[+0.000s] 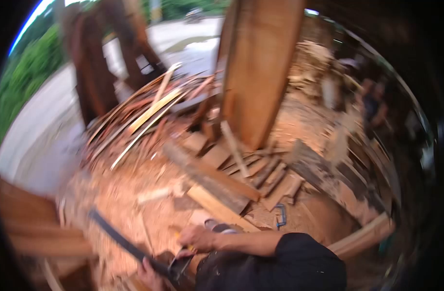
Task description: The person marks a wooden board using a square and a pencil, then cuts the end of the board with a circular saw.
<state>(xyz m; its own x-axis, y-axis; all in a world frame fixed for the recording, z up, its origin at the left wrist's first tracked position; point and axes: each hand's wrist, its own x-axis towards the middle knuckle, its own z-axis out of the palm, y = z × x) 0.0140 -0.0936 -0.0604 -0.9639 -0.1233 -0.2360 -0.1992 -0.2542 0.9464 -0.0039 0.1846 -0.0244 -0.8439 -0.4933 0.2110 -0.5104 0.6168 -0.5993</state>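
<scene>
My left hand (151, 277), at the bottom edge, is closed on a long, dark, blade-like strip (116, 238). The strip slants up and left from my hand, with its near end by my lap. My right hand (198, 237) is closed around a small yellow thing (189, 248), only partly visible and too blurred to name. It is close above the near end of the dark strip. Sawdust and wood scraps (120, 194) cover the ground beyond both hands.
Cut boards (222, 186) lie piled ahead, with a blue clamp (280, 217) to the right. A large upright slab (261, 68) stands behind them. Thin offcuts (154, 111) are heaped at left. Wooden pieces (42, 228) stand at near left. A blurred person (374, 104) is at far right.
</scene>
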